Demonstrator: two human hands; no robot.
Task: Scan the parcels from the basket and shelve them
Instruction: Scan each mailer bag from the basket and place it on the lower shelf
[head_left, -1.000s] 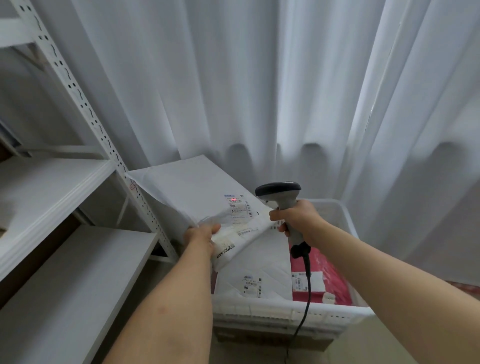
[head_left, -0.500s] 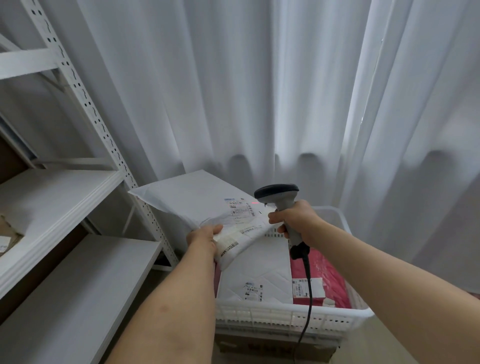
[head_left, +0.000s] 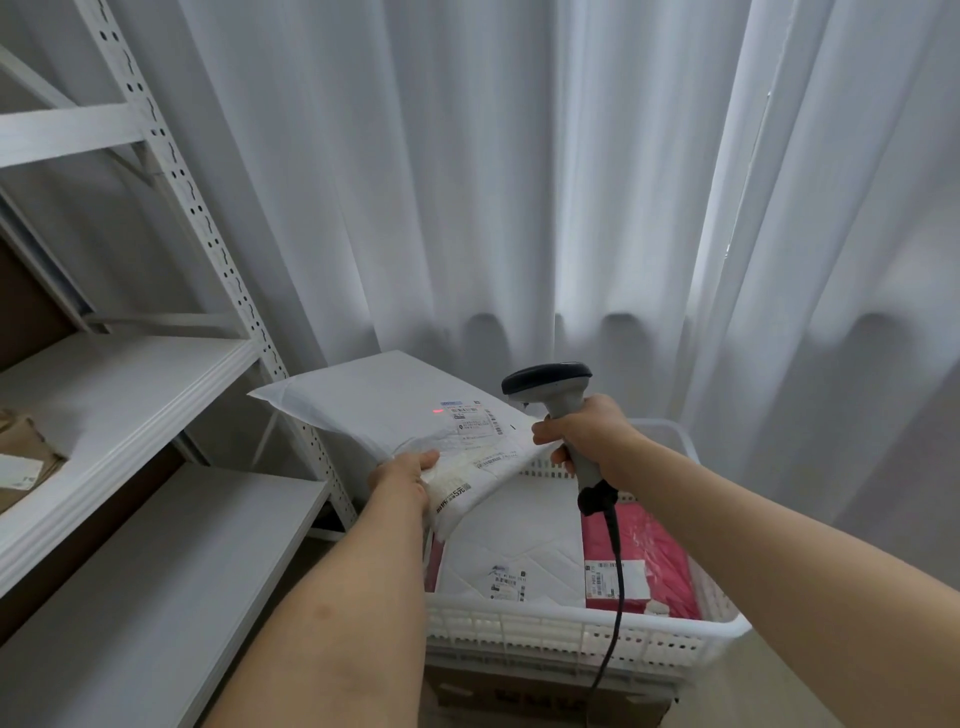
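Parcels remain in the white basket (head_left: 587, 631) at lower right, a white quilted mailer (head_left: 511, 540) beside a pink one (head_left: 644, 545), with white shelving (head_left: 119, 384) standing to the left. One white parcel (head_left: 395, 410) is held above the basket, gripped at its near edge by the left hand (head_left: 402, 475). Right hand (head_left: 587, 434) is wrapped round the handle of a corded scanner (head_left: 550, 387), whose red dot falls beside the parcel's label (head_left: 475, 418).

Left hand (head_left: 402, 470) grips white mailer (head_left: 395, 410) by near edge, held above basket (head_left: 571, 631). Right hand (head_left: 589, 434) grips scanner (head_left: 553, 389); red dot on mailer beside its label (head_left: 475, 415). Basket holds white parcel (head_left: 514, 540), pink parcel (head_left: 649, 551). Shelf (head_left: 119, 384) left, brown parcel (head_left: 26, 457) on it.
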